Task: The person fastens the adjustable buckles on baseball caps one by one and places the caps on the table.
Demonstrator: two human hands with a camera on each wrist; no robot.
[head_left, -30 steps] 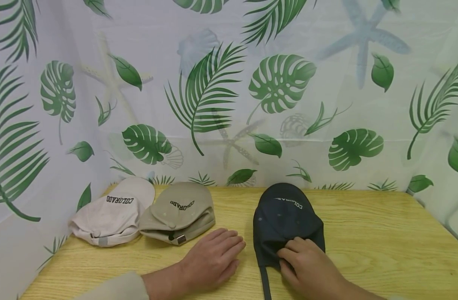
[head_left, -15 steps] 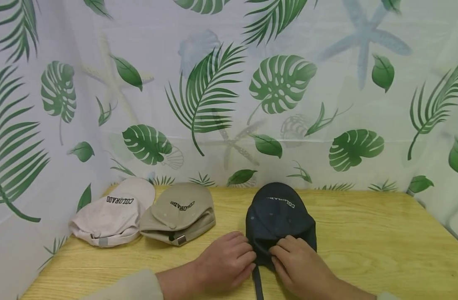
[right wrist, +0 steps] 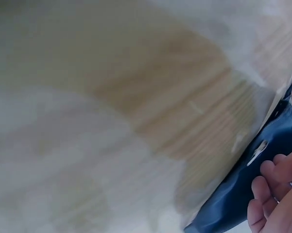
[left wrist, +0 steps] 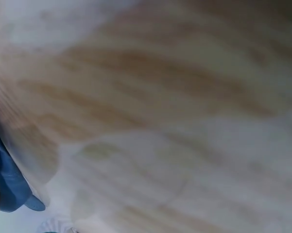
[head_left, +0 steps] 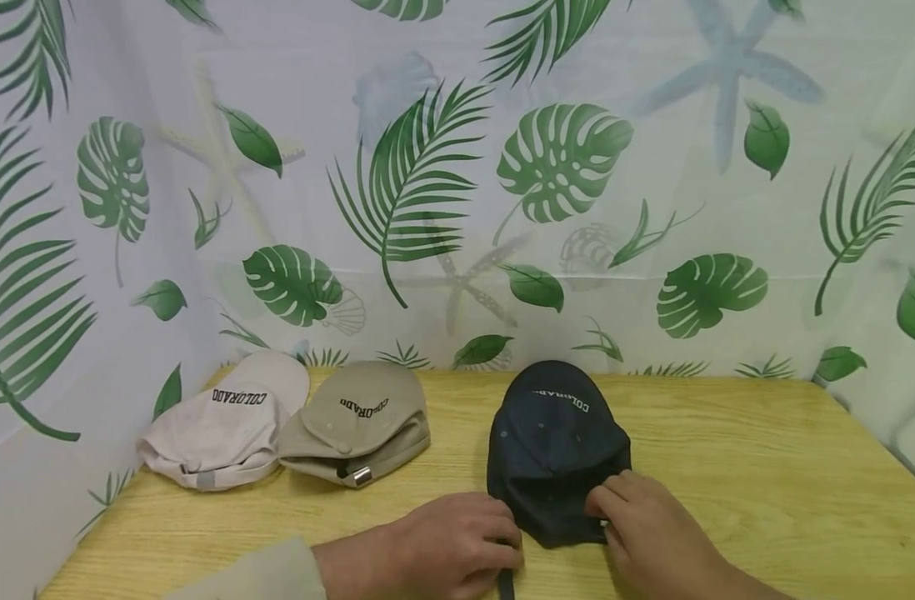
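Observation:
A navy baseball cap (head_left: pixel 555 442) with white COLORADO lettering lies on the table, its brim toward the wall and its back opening toward me. My left hand (head_left: pixel 453 546) pinches the cap's strap at the left rear edge, and the strap's loose end (head_left: pixel 506 585) hangs out below the fingers. With curled fingers my right hand (head_left: pixel 656 533) grips the right rear edge. The right wrist view shows those fingers (right wrist: pixel 267 194) beside a small metal buckle (right wrist: pixel 256 151) on the blue fabric. Only a corner of the cap (left wrist: pixel 9 179) shows in the left wrist view.
A pale pink cap (head_left: pixel 225 425) and a khaki cap (head_left: pixel 363 417), both lettered COLORADO, sit side by side at the left of the wooden table (head_left: pixel 765 467). A leaf-patterned cloth (head_left: pixel 427 183) hangs behind and along the sides.
The navy cap has shifted slightly left. My left hand has moved right to its strap and taken hold. The right hand has slid from the middle of the rear edge to its right side.

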